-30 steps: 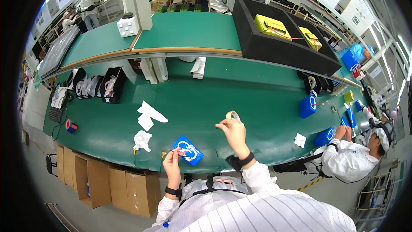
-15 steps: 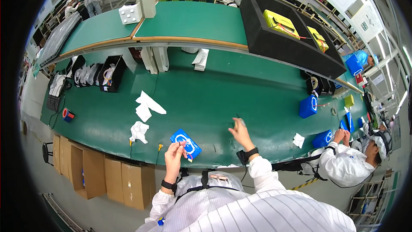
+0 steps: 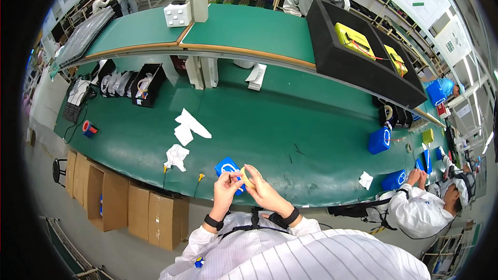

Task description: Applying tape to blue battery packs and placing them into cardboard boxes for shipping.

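Note:
A blue shrink-wrapped block [image 3: 226,166] with a white loop-shaped mark lies near the table's front edge, partly covered by my hands. My right hand [image 3: 264,193] holds a yellowish tape roll [image 3: 247,177] between thumb and fingers, over the block's right side. Right beside it, my left hand [image 3: 224,193] is closed in a pinch close to the roll. What lies between its fingertips is too small to make out. Crumpled white paper [image 3: 177,156] and a yellow-tipped cable [image 3: 201,177] lie to the left of the block.
The green table [image 3: 316,119] carries thin dark scraps [image 3: 299,149], a red-and-blue roll [image 3: 89,129] and black bins [image 3: 148,85]. Above its back runs a shelf with a black box [image 3: 363,65]. Cardboard boxes [image 3: 137,212] stand below left. At right sits a co-worker [image 3: 423,202] near blue blocks [image 3: 379,140].
My right hand has come from the open table at right to my left hand, now with the tape roll visible in it. The view has shifted slightly.

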`<state>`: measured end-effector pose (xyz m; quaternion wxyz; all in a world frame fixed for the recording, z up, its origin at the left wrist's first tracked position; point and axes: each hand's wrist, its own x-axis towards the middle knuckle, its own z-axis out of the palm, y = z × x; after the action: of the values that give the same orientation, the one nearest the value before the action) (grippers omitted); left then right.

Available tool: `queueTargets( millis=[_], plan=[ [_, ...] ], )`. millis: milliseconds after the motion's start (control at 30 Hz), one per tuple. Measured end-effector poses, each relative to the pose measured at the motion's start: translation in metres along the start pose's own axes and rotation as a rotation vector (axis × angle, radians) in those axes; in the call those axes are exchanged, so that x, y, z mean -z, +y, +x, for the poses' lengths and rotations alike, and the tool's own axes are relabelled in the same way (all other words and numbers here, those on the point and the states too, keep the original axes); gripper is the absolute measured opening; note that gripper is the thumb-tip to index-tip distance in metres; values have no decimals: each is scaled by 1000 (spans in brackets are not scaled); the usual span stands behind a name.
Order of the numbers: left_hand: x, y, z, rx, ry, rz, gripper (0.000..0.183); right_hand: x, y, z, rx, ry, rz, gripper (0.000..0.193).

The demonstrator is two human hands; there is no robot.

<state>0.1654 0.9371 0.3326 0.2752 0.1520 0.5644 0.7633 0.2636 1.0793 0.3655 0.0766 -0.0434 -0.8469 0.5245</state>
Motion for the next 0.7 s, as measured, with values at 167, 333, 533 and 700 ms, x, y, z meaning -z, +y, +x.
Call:
queueTargets(
  millis=[167, 333, 533, 700],
  plan=[
    [2, -2, -3, 25, 32, 24, 7, -4, -5, -1, -41, -23, 77, 63],
    [-1, -5, -9, -62, 82, 169, 5, -4, -8, 3, -241, 49, 152, 47],
    [-10, 3, -10, -166, 130, 222, 3, -18, 14, 9, -28, 275, 82, 26],
    [-9, -2, -10, -160, -4, 355, 39, -9, 11, 10, -183, 396, 222, 9]
  ],
)
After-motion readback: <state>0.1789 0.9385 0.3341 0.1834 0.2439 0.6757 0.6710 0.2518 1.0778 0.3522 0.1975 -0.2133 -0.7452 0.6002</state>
